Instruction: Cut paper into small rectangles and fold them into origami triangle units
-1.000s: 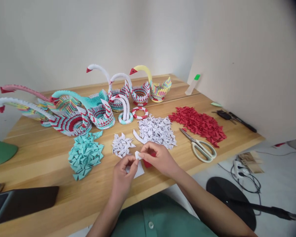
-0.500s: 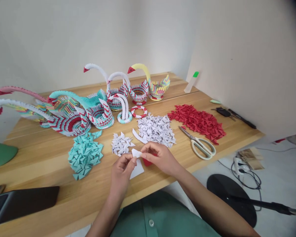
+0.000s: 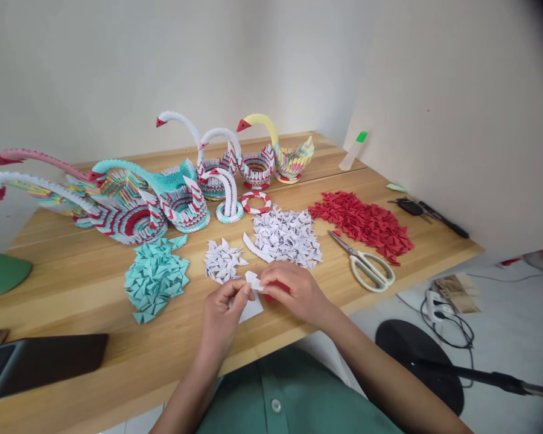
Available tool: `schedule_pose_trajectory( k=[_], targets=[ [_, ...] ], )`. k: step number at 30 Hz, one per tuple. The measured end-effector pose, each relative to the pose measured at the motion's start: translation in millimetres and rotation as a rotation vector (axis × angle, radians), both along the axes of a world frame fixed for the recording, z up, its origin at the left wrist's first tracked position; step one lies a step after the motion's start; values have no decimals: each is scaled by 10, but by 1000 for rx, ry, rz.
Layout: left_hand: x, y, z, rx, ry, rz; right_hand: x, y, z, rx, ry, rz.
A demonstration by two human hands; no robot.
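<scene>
A small folded piece of white paper (image 3: 253,280) is pinched between both hands above the table's front part. My left hand (image 3: 226,307) grips its left side with thumb and forefinger. On its right side my right hand (image 3: 294,289) is closed on it. Flat white paper (image 3: 252,307) lies on the table under the hands. A red thing (image 3: 276,290) shows partly behind my right hand; its kind is hidden. Just beyond the hands are a small heap of folded white paper pieces (image 3: 224,261) and a larger white heap (image 3: 287,238).
Teal pieces (image 3: 156,280) lie left, red pieces (image 3: 362,223) right, near scissors (image 3: 366,265). Several paper swans (image 3: 181,208) stand along the back, with a red-and-white ring (image 3: 256,203) before them. A black device (image 3: 45,364) sits front left; keys (image 3: 409,207) lie far right.
The folded white paper has turned slightly between my fingers and shows a different outline. Both hands stay in nearly the same place; the camera view has shifted a little.
</scene>
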State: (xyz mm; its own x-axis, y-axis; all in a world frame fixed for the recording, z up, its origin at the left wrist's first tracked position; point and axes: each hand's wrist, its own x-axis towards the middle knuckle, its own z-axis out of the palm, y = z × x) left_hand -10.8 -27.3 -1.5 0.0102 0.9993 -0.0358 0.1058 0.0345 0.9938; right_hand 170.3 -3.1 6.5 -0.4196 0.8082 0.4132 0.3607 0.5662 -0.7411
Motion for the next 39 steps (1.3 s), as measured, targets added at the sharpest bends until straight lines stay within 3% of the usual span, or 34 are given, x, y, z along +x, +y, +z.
schedule_pose_trajectory(
  k=[3,8,15,20,29,39],
  targets=[
    [12,-10,17,23,24,10,-45,-28,-12,-48,16,-49],
    [26,-34,40,93,118,36,-96,-38,39,-265,84,-147],
    [29,-62,40,216,213,59,-119,-7,39,-476,198,-137],
    [17,-63,34,195,209,44,-128,1,8,-563,259,-112],
    [12,-39,-40,4,38,29,-213,-2,44,-570,377,-113],
    [31,-7,-49,1,-27,53,-231,-33,23,-493,341,-199]
  ],
)
